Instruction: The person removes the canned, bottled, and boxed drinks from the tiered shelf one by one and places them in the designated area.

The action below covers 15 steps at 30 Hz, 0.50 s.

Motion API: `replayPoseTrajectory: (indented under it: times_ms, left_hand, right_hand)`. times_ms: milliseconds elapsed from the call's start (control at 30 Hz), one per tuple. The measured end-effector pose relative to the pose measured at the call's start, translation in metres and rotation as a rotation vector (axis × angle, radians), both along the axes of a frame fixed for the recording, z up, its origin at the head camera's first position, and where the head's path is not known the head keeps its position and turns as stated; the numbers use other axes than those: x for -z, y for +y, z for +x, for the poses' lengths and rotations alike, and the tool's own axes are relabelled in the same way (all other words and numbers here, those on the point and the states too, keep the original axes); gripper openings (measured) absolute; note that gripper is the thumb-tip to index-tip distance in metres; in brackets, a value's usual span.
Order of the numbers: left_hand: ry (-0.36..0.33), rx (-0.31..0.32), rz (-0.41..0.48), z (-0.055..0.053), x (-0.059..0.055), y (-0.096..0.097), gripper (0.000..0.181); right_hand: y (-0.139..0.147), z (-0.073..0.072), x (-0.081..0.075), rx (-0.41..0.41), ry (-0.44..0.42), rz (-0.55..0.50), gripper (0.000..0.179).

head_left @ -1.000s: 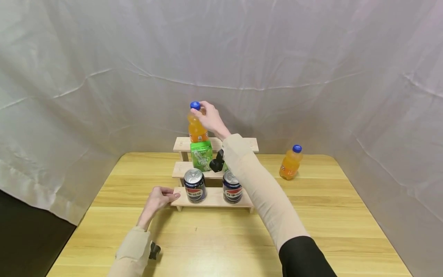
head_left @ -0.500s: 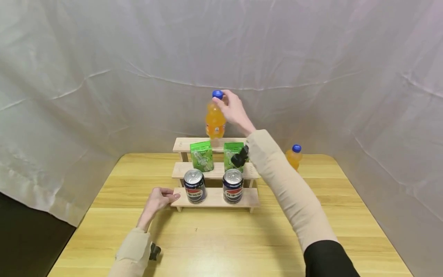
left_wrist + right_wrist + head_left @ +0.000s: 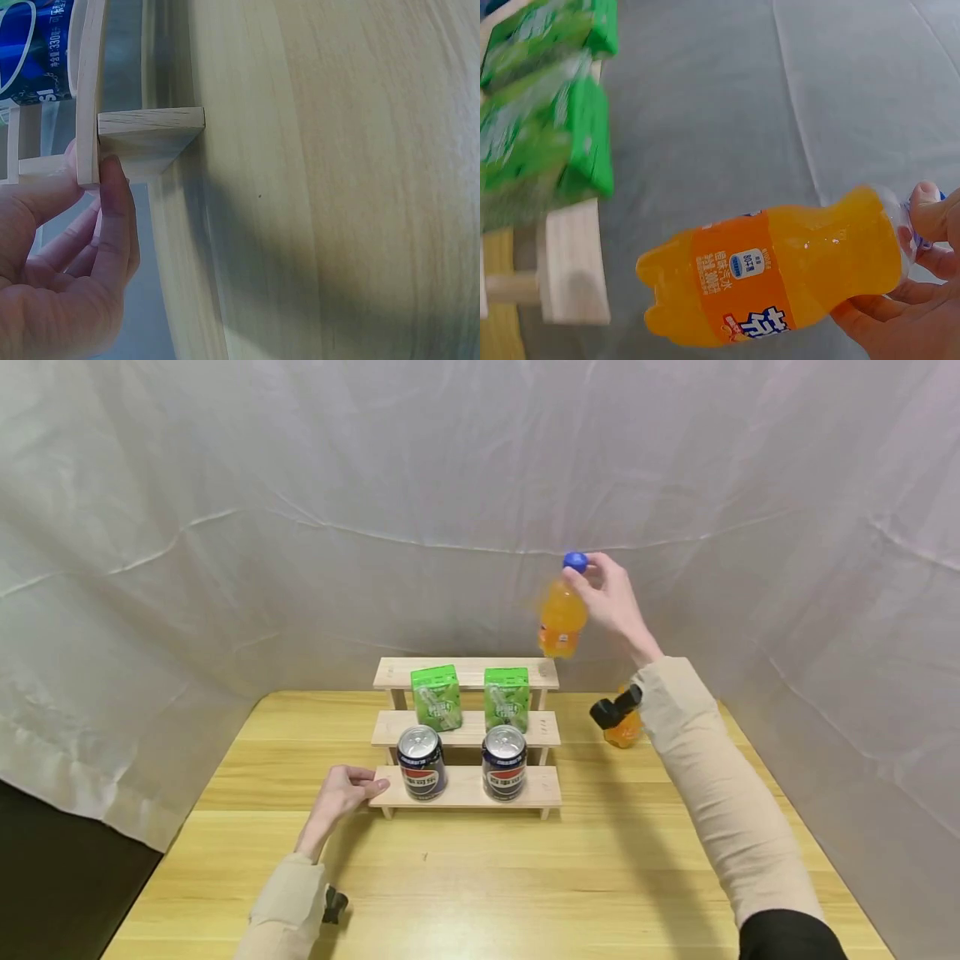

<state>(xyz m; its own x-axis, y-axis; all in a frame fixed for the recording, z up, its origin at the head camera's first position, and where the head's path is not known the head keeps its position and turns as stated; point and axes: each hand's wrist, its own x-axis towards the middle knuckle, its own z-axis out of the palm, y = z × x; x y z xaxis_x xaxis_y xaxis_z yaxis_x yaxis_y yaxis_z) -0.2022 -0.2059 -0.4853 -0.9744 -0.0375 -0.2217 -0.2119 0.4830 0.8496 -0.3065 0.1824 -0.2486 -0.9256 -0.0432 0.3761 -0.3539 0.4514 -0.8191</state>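
My right hand (image 3: 613,602) grips an orange soda bottle (image 3: 562,618) by its neck, just below the blue cap. In the right wrist view the bottle (image 3: 780,266) hangs in the air beside the shelf, its label facing the camera. At the left end of a three-tier wooden shelf (image 3: 465,791), my left hand (image 3: 343,793) pinches the lowest board between thumb and fingers. The left wrist view shows the fingers (image 3: 112,225) under that board's end. Two dark blue Pepsi cans (image 3: 422,764) stand on the lowest tier, and two green cartons (image 3: 437,697) on the middle one.
A second orange soda bottle (image 3: 622,731) stands on the table right of the shelf, partly hidden by the right wrist's camera. The wooden table (image 3: 465,885) is bordered by a grey curtain (image 3: 300,527) at the back and sides.
My right hand has lifted the orange soda bottle off the left part of the top tier and carried it right, past the shelf's right end. My left hand stays in place.
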Motion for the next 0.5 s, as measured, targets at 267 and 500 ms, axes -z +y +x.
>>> replayPoseTrajectory:
  times_ms: [267,500]
  left_hand:
    - [0.011,0.000,-0.027,0.002,-0.002,0.000,0.049]
    - [0.001,-0.001,-0.012,0.002,0.000,0.003,0.047]
  right_hand:
    - [0.032,0.009,0.030,0.083,-0.075,0.014,0.050]
    - [0.049,0.013,0.065,0.098,-0.157,-0.036,0.053]
